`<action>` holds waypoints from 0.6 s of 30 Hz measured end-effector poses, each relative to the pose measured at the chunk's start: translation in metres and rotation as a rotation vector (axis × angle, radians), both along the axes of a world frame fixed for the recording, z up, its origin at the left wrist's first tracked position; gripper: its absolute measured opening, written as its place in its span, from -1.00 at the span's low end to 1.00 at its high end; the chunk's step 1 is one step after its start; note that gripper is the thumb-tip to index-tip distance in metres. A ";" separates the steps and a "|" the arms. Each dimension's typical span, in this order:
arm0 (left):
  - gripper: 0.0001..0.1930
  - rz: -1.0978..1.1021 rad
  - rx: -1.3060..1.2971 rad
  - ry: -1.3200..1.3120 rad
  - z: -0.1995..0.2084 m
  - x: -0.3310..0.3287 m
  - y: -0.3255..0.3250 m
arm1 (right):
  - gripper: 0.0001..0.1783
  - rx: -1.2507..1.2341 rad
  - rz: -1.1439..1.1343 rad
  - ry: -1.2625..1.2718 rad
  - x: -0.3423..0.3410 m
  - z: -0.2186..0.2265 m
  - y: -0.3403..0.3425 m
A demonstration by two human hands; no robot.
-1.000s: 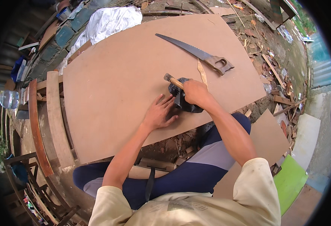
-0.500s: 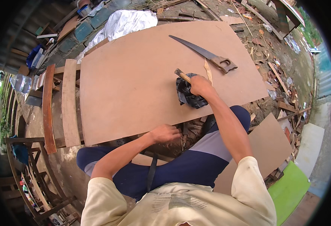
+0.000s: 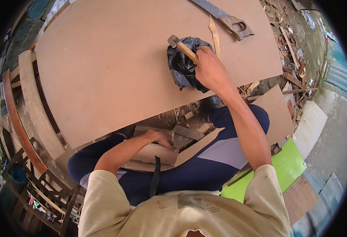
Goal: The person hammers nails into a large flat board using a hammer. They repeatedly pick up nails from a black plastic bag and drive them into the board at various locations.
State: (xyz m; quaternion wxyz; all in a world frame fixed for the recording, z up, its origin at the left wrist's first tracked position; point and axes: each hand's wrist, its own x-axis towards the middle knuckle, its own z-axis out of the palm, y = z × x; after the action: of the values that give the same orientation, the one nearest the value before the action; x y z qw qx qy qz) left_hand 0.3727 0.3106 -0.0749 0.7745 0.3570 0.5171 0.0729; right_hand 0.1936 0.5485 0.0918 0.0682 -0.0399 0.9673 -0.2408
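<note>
My right hand (image 3: 213,71) is closed round the wooden handle of a hammer (image 3: 187,52), whose metal head points up and left. Beneath the hammer sits a crumpled, open-topped black plastic bag (image 3: 179,65); its contents cannot be made out. My left hand (image 3: 161,139) hangs below the near edge of the brown board (image 3: 102,71), fingers loosely apart, beside a wooden plank (image 3: 155,153) between my legs. Whether it touches the plank is unclear. A handsaw (image 3: 238,27) lies on the board beyond my right hand, with a thin pale wood strip (image 3: 213,35) beside it.
Wooden slats (image 3: 37,102) stand at the left, above a wooden rack (image 3: 43,193). Wood scraps (image 3: 189,115) litter the ground under the board. At the right lie a brown sheet (image 3: 274,114), a white panel (image 3: 309,122) and a green panel (image 3: 286,160).
My view has tilted downward and nearer. My left hand has gone lower, from the board's near edge to beside the plank. My right hand still holds the hammer over the bag.
</note>
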 end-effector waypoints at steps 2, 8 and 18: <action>0.12 0.119 0.110 0.131 0.029 0.009 -0.021 | -0.74 -0.040 -0.030 0.021 0.011 0.000 0.002; 0.05 0.252 -0.068 0.283 0.037 0.027 -0.032 | -0.70 -0.050 -0.073 -0.053 0.030 0.003 0.012; 0.13 0.331 0.050 0.383 0.075 -0.030 -0.056 | -0.67 -0.138 -0.094 -0.129 0.030 -0.008 0.027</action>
State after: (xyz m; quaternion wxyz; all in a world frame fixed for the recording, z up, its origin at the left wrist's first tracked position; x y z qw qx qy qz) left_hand 0.3426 0.2551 0.0002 0.6307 0.2938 0.7040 0.1424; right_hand 0.2236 0.5752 0.0842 0.1159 0.0164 0.9428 -0.3121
